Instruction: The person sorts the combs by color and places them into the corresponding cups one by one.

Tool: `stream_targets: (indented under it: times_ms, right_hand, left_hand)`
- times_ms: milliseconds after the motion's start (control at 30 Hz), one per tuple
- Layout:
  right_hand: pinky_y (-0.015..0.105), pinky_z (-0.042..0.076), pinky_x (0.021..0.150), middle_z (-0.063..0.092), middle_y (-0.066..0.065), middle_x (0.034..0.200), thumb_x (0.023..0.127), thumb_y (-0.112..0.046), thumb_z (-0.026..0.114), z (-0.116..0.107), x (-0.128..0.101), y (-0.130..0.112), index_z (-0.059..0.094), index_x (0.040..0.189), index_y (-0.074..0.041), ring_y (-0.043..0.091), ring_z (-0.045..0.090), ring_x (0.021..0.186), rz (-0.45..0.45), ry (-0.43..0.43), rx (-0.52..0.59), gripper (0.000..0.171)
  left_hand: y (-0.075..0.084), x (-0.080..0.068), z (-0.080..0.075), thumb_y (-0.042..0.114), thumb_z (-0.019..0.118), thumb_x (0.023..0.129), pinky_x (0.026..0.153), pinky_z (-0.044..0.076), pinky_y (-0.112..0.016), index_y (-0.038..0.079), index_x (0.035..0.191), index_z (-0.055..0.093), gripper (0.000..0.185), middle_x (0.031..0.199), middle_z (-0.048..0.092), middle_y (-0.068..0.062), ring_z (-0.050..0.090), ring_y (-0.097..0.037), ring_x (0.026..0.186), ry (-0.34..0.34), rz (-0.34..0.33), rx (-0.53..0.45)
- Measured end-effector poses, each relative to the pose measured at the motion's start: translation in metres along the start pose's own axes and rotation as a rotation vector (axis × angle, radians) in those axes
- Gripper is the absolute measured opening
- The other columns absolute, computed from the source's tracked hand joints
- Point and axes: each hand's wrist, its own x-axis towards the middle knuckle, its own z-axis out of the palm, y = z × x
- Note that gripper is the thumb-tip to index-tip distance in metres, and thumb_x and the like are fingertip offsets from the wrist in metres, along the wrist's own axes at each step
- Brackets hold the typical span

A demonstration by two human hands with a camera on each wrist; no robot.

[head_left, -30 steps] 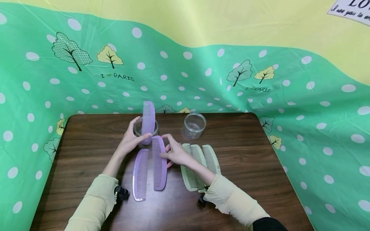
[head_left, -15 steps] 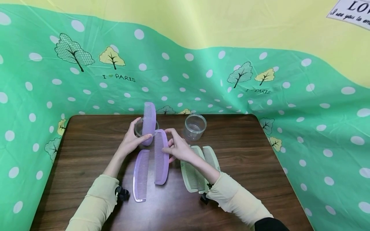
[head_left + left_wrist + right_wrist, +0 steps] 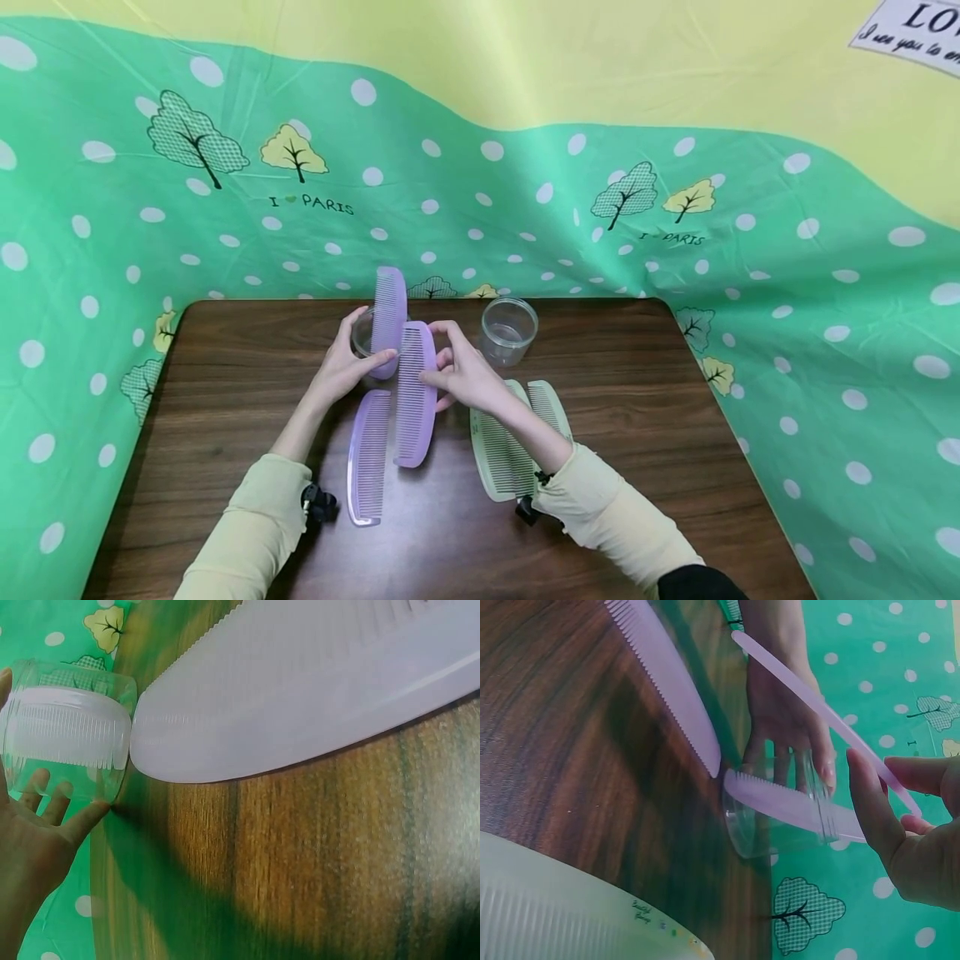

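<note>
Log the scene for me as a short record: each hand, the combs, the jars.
Left hand: holds the left clear jar
Left jar contents: one purple comb, standing up past the rim
Right hand: pinches a second purple comb, raised off the table
Third purple comb: lying on the table, not held
Green combs: on the table, partly behind the right forearm; exact count unclear
Right clear jar: upright, no comb inside, untouched
</note>
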Motion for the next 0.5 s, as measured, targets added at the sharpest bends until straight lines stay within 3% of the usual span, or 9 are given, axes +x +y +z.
stream_targets:
  times_ms: [500]
  right_hand:
    - [0.053, 0.062, 0.061, 0.059, 0.01, 0.087, 0.093, 0.001, 0.069, -0.007, 0.006, -0.013, 0.036, 0.146, -0.024, 0.018, 0.071, 0.069, -0.033, 0.026, 0.026, 0.068]
  left_hand:
    - [-0.001, -0.001, 0.0, 0.045, 0.084, 0.084, 0.12, 0.031, -0.056, 0.033, 0.161, 0.023, 0.099, 0.159, 0.042, -0.013, 0.041, -0.033, 0.145, 0.01, 0.013, -0.001]
